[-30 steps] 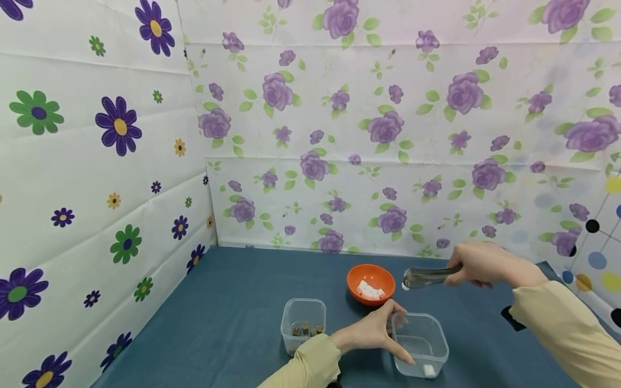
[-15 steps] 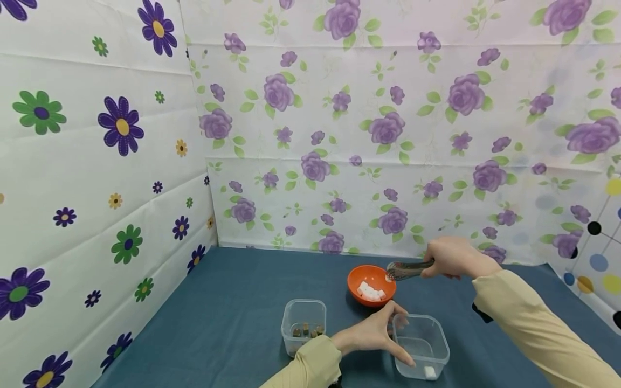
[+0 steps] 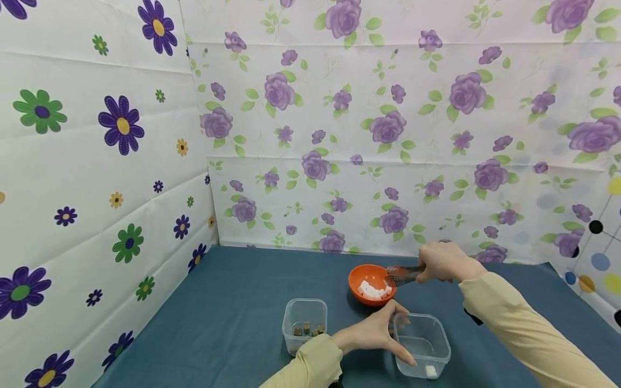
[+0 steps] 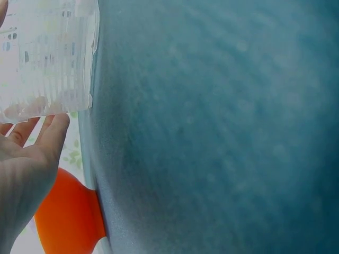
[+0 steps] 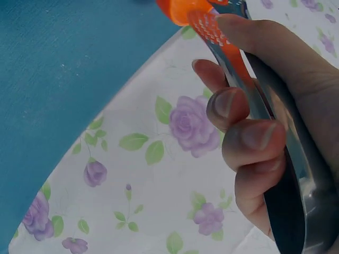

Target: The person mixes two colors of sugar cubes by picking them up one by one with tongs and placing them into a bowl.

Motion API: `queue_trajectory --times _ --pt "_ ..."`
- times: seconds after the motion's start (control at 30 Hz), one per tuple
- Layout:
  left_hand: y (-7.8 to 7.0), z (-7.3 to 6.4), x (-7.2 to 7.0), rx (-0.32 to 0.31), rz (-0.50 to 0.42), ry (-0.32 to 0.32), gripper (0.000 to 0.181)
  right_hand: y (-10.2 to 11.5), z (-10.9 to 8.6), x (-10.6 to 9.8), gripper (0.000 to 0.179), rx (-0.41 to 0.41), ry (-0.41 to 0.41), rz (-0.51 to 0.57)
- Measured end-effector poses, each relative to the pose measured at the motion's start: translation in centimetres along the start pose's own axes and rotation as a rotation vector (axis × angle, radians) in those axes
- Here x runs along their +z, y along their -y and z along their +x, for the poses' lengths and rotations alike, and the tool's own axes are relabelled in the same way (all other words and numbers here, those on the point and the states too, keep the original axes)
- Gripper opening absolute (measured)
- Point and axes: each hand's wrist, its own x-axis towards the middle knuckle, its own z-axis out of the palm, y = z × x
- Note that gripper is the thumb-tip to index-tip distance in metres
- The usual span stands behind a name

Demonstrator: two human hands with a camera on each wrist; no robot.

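Note:
My right hand (image 3: 445, 262) grips metal tongs (image 3: 405, 275), whose perforated tips are at the right rim of an orange bowl (image 3: 361, 272). Several small white cubes (image 3: 372, 292) lie in that bowl. In the right wrist view the fingers curl round the tongs' handle (image 5: 312, 190), with the thumb along the upper arm. My left hand (image 3: 371, 331) holds a clear plastic container (image 3: 439, 345) from its left side, thumb at the front wall and fingers at the back. One white cube (image 3: 431, 371) sits in its front right corner. The left wrist view shows fingertips against the container's wall (image 4: 50, 63).
Left of my left hand stands a second clear container (image 3: 304, 307) with several small brown cubes (image 3: 306, 327). A dark blue cloth (image 3: 233, 302) covers the table. Flower-print sheets (image 3: 301, 129) hang behind it and along the left side.
My right hand has moved left with the tongs, bringing their tips from right of the orange bowl to its rim. The left hand stays on the clear container.

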Motion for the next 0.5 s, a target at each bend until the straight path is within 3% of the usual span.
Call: queue_trajectory --times 0.23,0.5 --pt "0.1 0.0 -0.1 0.006 0.001 0.004 0.057 -0.3 -0.5 -0.5 0.016 0.003 -0.013 0.016" --pt "0.0 0.1 0.0 0.01 -0.016 0.012 0.053 -1.0 -1.9 -1.3 0.041 -0.027 -0.059 -0.021"
